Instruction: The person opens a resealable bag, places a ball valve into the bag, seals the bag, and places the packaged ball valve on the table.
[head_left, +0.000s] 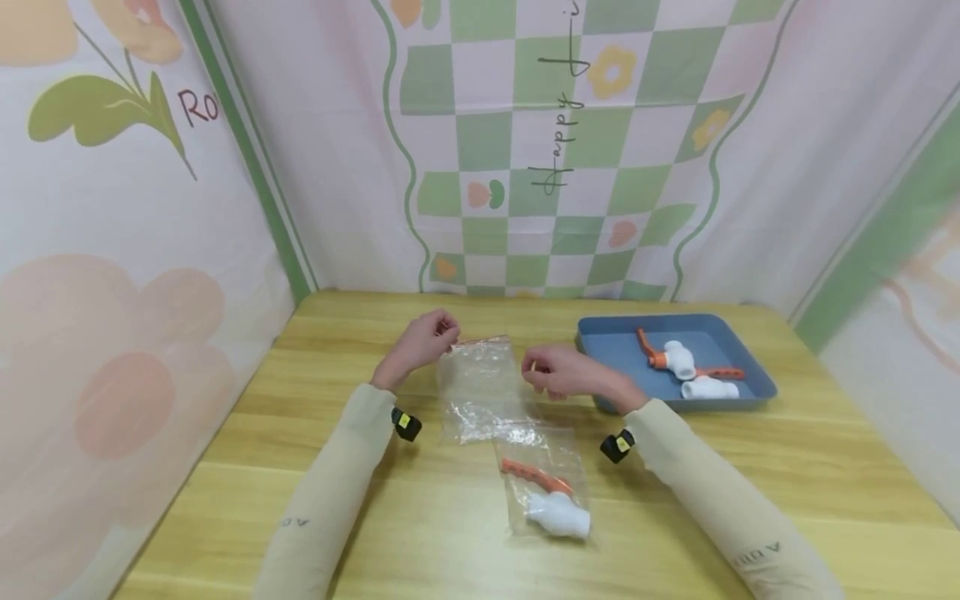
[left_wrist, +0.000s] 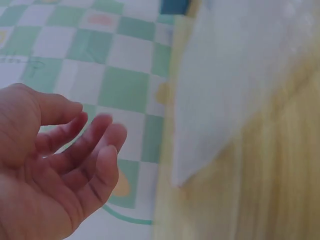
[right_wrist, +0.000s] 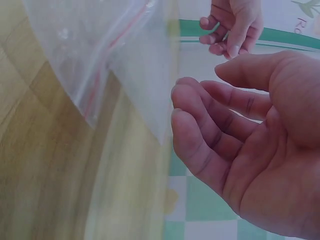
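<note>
— Where is the clear bag [head_left: 476, 379] in relation to the hands?
— Between them, toward the table's far edge. The left hand [head_left: 423, 340] is beside its far left corner; the right hand [head_left: 561, 372] is just off its right side.

— Is either hand gripping it?
— No. Both are released, fingers loosely bent, and the wrist views show them apart from the plastic. A red line runs along the bag's top.

— What else is on the table [head_left: 420, 525]?
— It has a pale wood grain. Nearer the person, a second bag [head_left: 546, 440] meets the first bag's near edge and contains a white valve [head_left: 558, 515] with an orange handle [head_left: 531, 476]. Near the far right corner, a blue tray [head_left: 678, 405] holds two more valves [head_left: 681, 360].

— And the room?
— A curtain [head_left: 348, 142] with green-and-white checks hangs behind the far edge; a flowered cloth [head_left: 225, 292] hangs at left.
</note>
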